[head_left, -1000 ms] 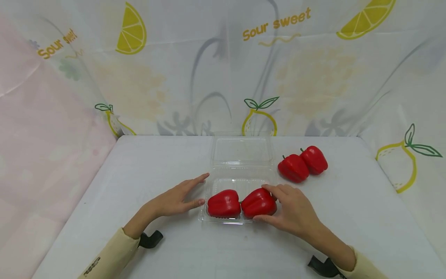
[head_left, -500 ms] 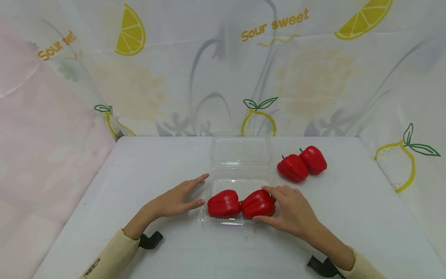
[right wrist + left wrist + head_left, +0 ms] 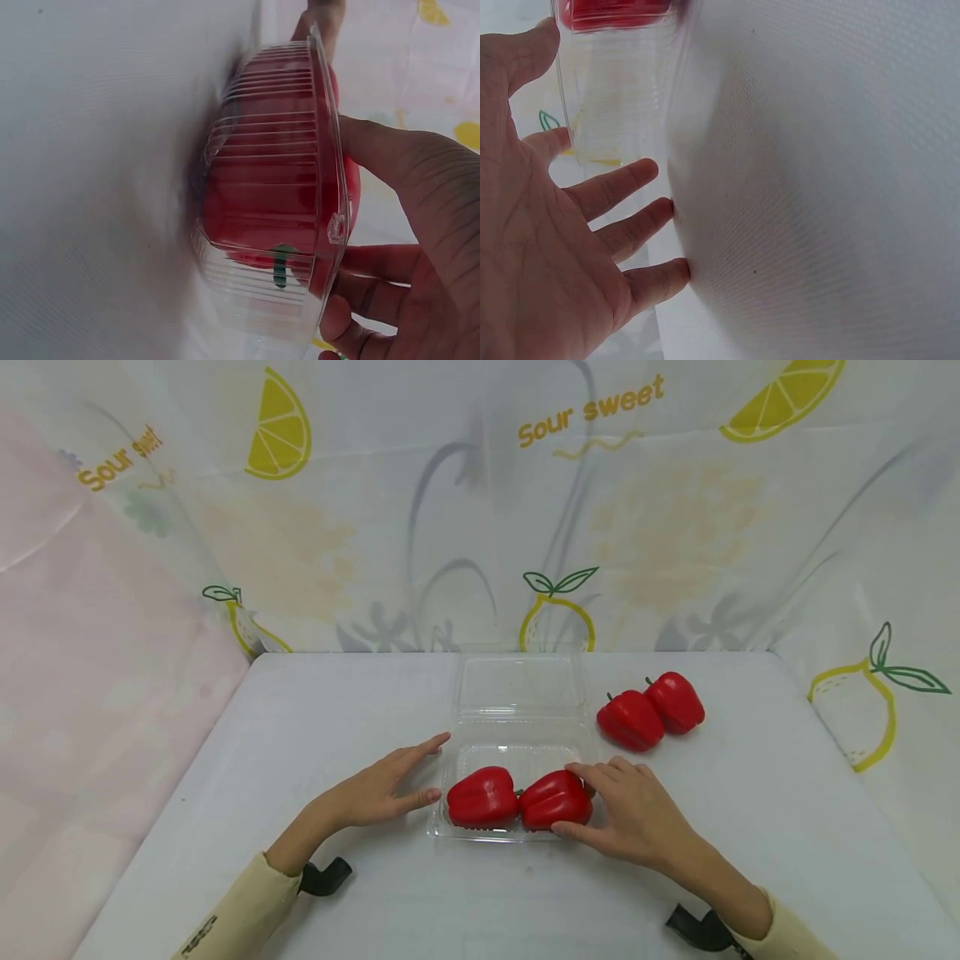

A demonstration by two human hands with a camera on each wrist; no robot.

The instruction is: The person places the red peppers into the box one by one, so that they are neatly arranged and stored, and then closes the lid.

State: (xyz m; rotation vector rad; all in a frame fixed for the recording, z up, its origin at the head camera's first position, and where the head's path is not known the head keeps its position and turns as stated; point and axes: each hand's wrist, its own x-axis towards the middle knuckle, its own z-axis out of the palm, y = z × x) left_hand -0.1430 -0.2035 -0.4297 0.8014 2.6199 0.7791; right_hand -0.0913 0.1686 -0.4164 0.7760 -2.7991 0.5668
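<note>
A clear plastic clamshell box (image 3: 517,732) lies unfolded, its lid (image 3: 520,685) toward the back. Two red bell peppers sit side by side in its front part: a left pepper (image 3: 482,798) and a right pepper (image 3: 556,800). My right hand (image 3: 637,814) holds the right pepper, thumb at its front and fingers behind it. In the right wrist view, a green stem (image 3: 280,266) shows through the box wall. My left hand (image 3: 381,787) is spread at the box's left side, thumb at the rim; its fingers (image 3: 656,285) reach down to the tabletop in the left wrist view.
Two more red bell peppers, a nearer one (image 3: 632,721) and a farther one (image 3: 675,702), lie together right of the lid. The white table (image 3: 337,693) ends at a printed curtain (image 3: 480,527) behind. Black wrist mounts (image 3: 325,877) stick out below the sleeves.
The right pepper has settled slightly lower and turned a little in the box. My right thumb and hand have shifted a bit rightward. My left hand stays in place.
</note>
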